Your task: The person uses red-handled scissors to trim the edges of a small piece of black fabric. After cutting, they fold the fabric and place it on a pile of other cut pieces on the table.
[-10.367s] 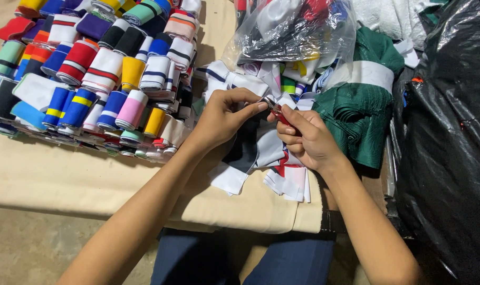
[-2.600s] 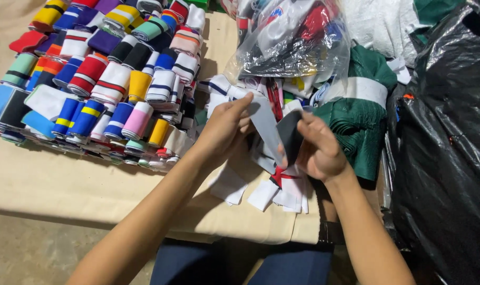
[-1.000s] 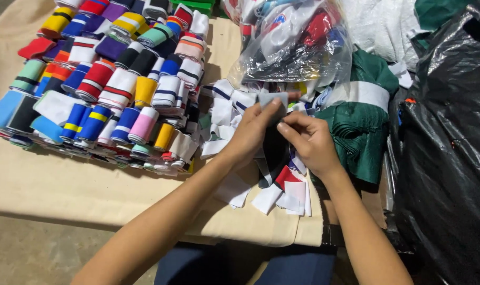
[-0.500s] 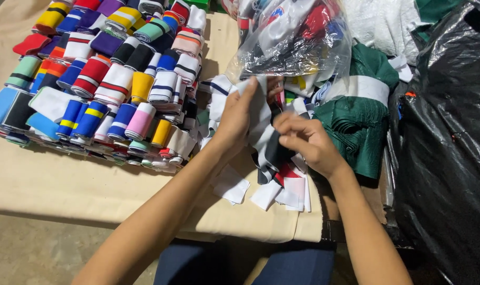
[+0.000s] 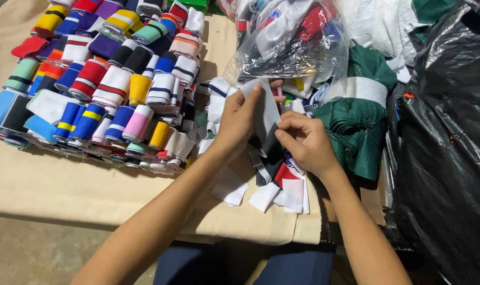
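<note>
The left hand pinched the top edge of a grey cloth strip, whose long axis ran from 12 to 6 o'clock above the tabletop. The right hand, at 4 o'clock from the left, gripped the strip's dark lower end. Rolled cloth bands lay well apart at 9 o'clock; a clear plastic bag sat just beyond at 12 o'clock.

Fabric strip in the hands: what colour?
Grey-white strip, dark at its lower end, pinched by both hands; head view.
</note>
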